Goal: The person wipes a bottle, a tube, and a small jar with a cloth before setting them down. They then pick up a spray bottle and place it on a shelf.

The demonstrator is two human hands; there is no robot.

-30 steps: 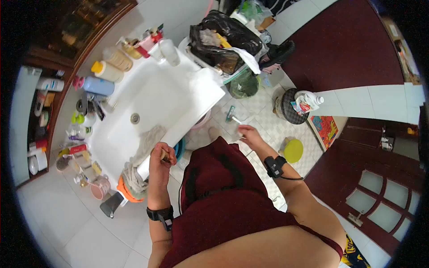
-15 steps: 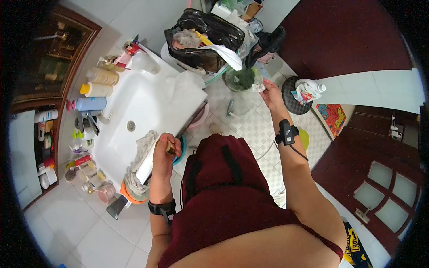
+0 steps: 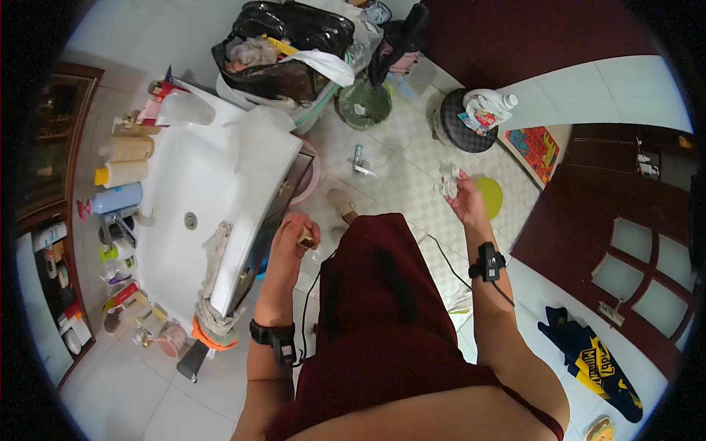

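My left hand, closed, is beside the front of the sink cabinet. Its fingers wrap round a small brown-and-gold object, mostly covered by them. On the other side, my right hand pinches a crumpled white wrapper, thin and partly see-through, held over the tiled floor. A yellow-green round thing shows just behind that hand. Farther ahead on the floor stands a green-lined waste bin.
To the left is a white sink with several bottles along its back and a grey cloth over its rim. A black bag fills a tub ahead. A dark stool holds a white bottle. A tube lies on the floor.
My right hand has drawn back from above the waste bin toward my body, still with the white wrapper. My left hand has moved away from the sink edge. The whole view has shifted.
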